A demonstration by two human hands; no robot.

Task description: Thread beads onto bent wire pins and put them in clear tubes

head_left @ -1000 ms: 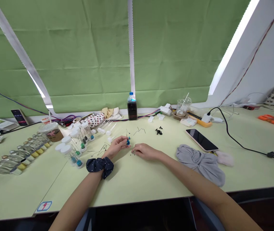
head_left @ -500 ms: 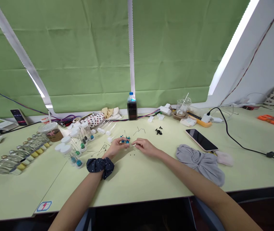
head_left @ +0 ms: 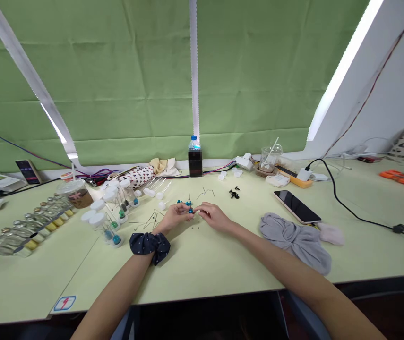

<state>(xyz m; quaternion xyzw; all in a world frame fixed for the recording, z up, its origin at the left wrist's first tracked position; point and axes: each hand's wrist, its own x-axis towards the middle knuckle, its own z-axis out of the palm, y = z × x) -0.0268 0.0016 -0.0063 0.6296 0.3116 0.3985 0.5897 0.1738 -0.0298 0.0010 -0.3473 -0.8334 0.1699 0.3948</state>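
Both hands meet over the middle of the pale green tabletop point(head_left: 205, 264), toward its far edge; the left hand point(head_left: 174, 216), a dark dotted fabric scrunchie point(head_left: 150, 246) on its wrist, has its fingers curled and pinches a small blue bead on a thin metal pin point(head_left: 190, 209); the right hand point(head_left: 213, 215) closes its fingertips right against that piece, though what it grips, if anything, is too small to tell; by my read this is the fitting step, a tiny part being joined to the pin, and the next move calls for steady fingertip alignment and a light touch; more blue beads point(head_left: 179, 202) and loose bent wire pins point(head_left: 207, 191) lie just beyond the hands; containers now: clear white-capped plastic tubes point(head_left: 107, 225) toward the left hold blue and green bits at their bottoms; a row of glass vials with yellow contents point(head_left: 31, 228) lies near the left edge; a lidded clear plastic cup with brown drink point(head_left: 75, 192) stands behind them; a dark-labelled, blue-capped water bottle point(head_left: 194, 158) stands at the far edge.
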